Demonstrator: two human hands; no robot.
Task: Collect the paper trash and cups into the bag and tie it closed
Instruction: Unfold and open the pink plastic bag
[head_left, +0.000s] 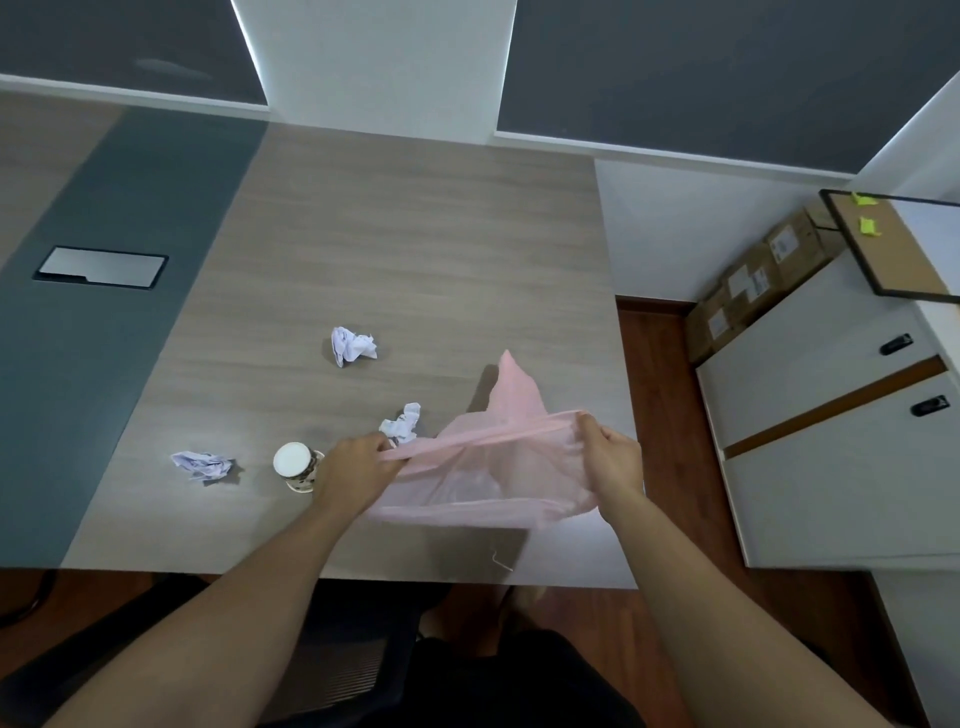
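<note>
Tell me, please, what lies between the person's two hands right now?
In the head view, the pink bag lies there: its rim stretches from the left hand to the right hand, each gripping one end.

Cup (293, 462) partly behind left hand (358, 470); pattern maybe floral, unclear.

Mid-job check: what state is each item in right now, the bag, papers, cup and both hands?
pink bag, untied, rim stretched between both hands
left hand, gripping the bag's rim
right hand, gripping the bag's rim
far paper ball, crumpled, on the table
middle paper ball, crumpled, on the table
left paper ball, crumpled, on the table
cup, upright on the table, outside the bag
</note>
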